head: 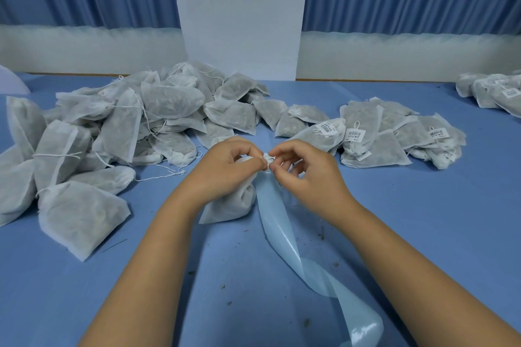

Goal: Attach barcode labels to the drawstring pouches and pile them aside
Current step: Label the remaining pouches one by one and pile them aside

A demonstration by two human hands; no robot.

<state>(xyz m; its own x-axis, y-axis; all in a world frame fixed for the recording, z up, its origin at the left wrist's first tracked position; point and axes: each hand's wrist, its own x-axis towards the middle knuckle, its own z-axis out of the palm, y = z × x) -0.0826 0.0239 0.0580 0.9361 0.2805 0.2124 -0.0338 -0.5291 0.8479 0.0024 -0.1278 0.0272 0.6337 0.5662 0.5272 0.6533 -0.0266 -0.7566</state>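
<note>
A white drawstring pouch (231, 203) lies on the blue table in front of me. My left hand (225, 169) pinches its gathered neck, and my right hand (307, 172) pinches the same spot from the right side, fingertips almost meeting. What sits between the fingertips is small, white and mostly hidden. A glossy pale-blue label backing strip (282, 234) runs from under my right hand toward the near edge, curling at its end. Unlabelled pouches (118, 127) are heaped at the left. Pouches with barcode labels (375, 135) are piled at the right.
Another group of labelled pouches (493, 93) lies at the far right edge. A white pillar (239, 14) and blue curtains stand behind the table. Small dark crumbs (321, 231) dot the blue table cover (437, 220) near me.
</note>
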